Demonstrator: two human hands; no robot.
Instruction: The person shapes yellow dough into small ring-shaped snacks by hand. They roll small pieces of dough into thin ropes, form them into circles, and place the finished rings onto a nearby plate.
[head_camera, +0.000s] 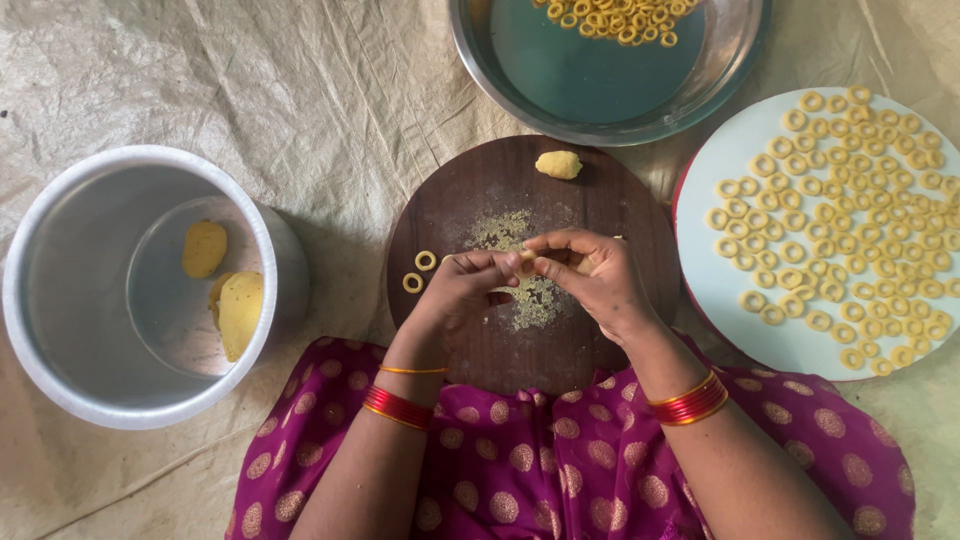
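The left hand (462, 285) and right hand (590, 272) meet fingertip to fingertip, pinching a small yellow dough piece (526, 260) above the round dark wooden board (470, 190). Two finished dough rings (419, 272) lie on the board left of the hands; a dough lump (558, 164) sits at its far edge. An aluminium pot (60, 290) stands left, a white tray (720, 290) of rings right, a steel basin (600, 90) beyond.

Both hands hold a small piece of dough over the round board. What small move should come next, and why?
Probably set it down by the two rings on the board. The left hand and right hand pinch the dough piece between fingertips, seemingly closing it into a ring. Finished rings already lie there and fill the white plate.
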